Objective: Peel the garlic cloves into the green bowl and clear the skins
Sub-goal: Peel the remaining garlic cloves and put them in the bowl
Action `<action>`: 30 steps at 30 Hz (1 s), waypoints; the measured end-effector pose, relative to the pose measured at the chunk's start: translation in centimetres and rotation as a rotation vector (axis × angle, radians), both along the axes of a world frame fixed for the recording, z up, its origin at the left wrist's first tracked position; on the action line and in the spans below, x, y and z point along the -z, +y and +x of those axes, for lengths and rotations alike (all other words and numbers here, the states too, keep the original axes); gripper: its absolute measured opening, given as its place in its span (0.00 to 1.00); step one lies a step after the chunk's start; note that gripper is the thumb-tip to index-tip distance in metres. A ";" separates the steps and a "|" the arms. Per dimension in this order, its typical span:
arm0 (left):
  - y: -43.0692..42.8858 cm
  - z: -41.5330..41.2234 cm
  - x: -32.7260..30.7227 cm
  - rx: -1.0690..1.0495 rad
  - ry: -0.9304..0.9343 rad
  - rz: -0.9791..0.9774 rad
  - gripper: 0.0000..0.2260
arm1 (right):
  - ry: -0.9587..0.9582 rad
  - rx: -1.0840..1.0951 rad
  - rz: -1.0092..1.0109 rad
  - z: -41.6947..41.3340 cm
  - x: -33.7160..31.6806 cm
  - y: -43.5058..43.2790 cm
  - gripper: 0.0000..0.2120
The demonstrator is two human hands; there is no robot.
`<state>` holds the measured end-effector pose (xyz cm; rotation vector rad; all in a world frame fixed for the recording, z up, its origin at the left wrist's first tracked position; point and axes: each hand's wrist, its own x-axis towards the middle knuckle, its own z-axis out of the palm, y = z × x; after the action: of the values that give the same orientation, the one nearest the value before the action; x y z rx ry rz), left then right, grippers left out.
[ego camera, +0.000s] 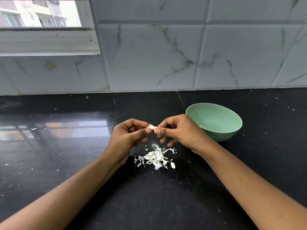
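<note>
above the middle of the black bench (63,171), the left hand (131,136) pinches 1 end of a clove (151,127) between thumb and forefinger. below it, skins (155,157) lie heaped on the bench. the right hand (180,131) pinches the clove's other end. right of the hands, nearer the back edge, stands the green bowl (221,117), with a pale bit inside.

- Garlic clove (151,127): small and pale, pinched in mid-air between the left hand (127,138) and the right hand (179,131).
- Green bowl (216,117): upright on the dark counter (66,163), pale bits inside.
- Skins (155,157): loose white papery heap below the clove.
</note>
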<state>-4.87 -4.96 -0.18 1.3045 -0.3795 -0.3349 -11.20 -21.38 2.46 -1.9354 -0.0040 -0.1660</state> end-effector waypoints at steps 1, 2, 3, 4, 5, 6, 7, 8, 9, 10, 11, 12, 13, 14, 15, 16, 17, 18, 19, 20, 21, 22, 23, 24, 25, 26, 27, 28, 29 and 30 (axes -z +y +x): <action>0.0 -0.1 0.0 0.004 -0.014 -0.007 0.09 | 0.016 -0.005 0.073 0.0 0.1 0.3 0.03; 0.0 -0.1 0.1 0.006 -0.027 -0.011 0.09 | 0.020 -0.010 0.136 -0.1 0.2 0.6 0.02; 0.0 -0.2 0.1 0.006 -0.041 -0.013 0.09 | 0.020 -0.011 0.197 -0.1 0.3 0.8 0.02; 0.0 -0.2 0.0 0.005 -0.055 -0.012 0.09 | 0.021 -0.006 0.248 -0.1 0.3 0.9 0.02; 0.1 -0.2 0.0 0.003 -0.069 -0.012 0.10 | 0.026 0.000 0.287 -0.1 0.3 0.9 0.02; 0.1 -0.2 0.0 0.002 -0.081 -0.014 0.11 | 0.036 0.007 0.313 -0.1 0.3 0.9 0.03; 0.2 -0.3 0.0 -0.001 -0.095 -0.012 0.12 | 0.045 0.014 0.328 0.0 0.2 0.9 0.04; 0.2 -0.3 0.0 -0.004 -0.116 -0.002 0.13 | 0.049 0.021 0.334 0.0 0.1 0.8 0.04; 0.2 -0.3 -0.1 -0.008 -0.145 0.014 0.14 | 0.047 0.027 0.335 0.1 0.1 0.8 0.04; 0.3 -0.4 -0.1 -0.014 -0.179 0.034 0.15 | 0.041 0.031 0.333 0.1 0.1 0.7 0.03; 0.2 -0.5 -0.2 -0.027 -0.214 0.055 0.15 | 0.034 0.031 0.329 0.1 0.2 0.6 0.02; 0.2 -0.6 -0.3 -0.045 -0.252 0.080 0.14 | 0.027 0.028 0.326 0.1 0.2 0.6 0.02; 0.2 -0.7 -0.3 -0.068 -0.294 0.109 0.13 | 0.021 0.025 0.322 0.1 0.2 0.6 0.02; 0.2 -0.8 -0.4 -0.090 -0.334 0.138 0.12 | 0.013 0.022 0.314 0.1 0.2 0.6 0.02; 0.2 -0.8 -0.4 -0.110 -0.372 0.164 0.11 | 0.005 0.019 0.302 0.1 0.2 0.7 0.02; 0.2 -0.8 -0.5 -0.125 -0.401 0.183 0.10 | -0.006 0.019 0.281 0.1 0.2 0.8 0.02; 0.3 -0.8 -0.4 -0.139 -0.420 0.194 0.10 | -0.023 0.025 0.248 0.1 0.2 0.9 0.03; 0.3 -0.9 -0.4 -0.150 -0.430 0.198 0.10 | -0.045 0.035 0.201 0.1 0.3 0.9 0.03; 0.3 -0.9 -0.4 -0.160 -0.434 0.201 0.09 | -0.068 0.049 0.148 0.1 0.4 1.0 0.04; 0.3 -1.0 -0.4 -0.167 -0.437 0.202 0.09 | -0.089 0.062 0.099 0.1 0.5 1.1 0.05; 0.2 -1.1 -0.4 -0.170 -0.439 0.201 0.09 | -0.103 0.075 0.064 0.2 0.7 1.1 0.06; 0.2 -1.2 -0.4 -0.168 -0.441 0.198 0.09 | -0.112 0.084 0.043 0.2 0.8 1.2 0.06; 0.1 -1.2 -0.4 -0.165 -0.445 0.195 0.09 | -0.113 0.089 0.035 0.2 0.9 1.2 0.06; 0.1 -1.2 -0.4 -0.160 -0.445 0.190 0.09 | -0.110 0.089 0.030 0.3 1.0 1.3 0.07; 0.1 -1.2 -0.4 -0.158 -0.444 0.184 0.09 | -0.110 0.091 0.018 0.3 1.0 1.4 0.06; 0.1 -1.2 -0.4 -0.154 -0.445 0.177 0.09 | -0.118 0.099 -0.004 0.3 1.1 1.4 0.06; 0.1 -1.2 -0.4 -0.152 -0.449 0.173 0.09 | -0.131 0.112 -0.027 0.2 1.0 1.4 0.06; 0.1 -1.3 -0.4 -0.147 -0.457 0.170 0.09 | -0.146 0.126 -0.036 0.2 1.0 1.5 0.06; 0.1 -1.4 -0.4 -0.139 -0.468 0.169 0.08 | -0.157 0.138 -0.034 0.2 1.0 1.6 0.07; 0.1 -1.5 -0.4 -0.130 -0.481 0.167 0.08 | -0.160 0.145 -0.028 0.1 1.0 1.6 0.07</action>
<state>-6.36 -4.86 0.24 1.5640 -0.6778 0.0647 -11.08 -19.74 1.48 -1.9461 0.0275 -0.4195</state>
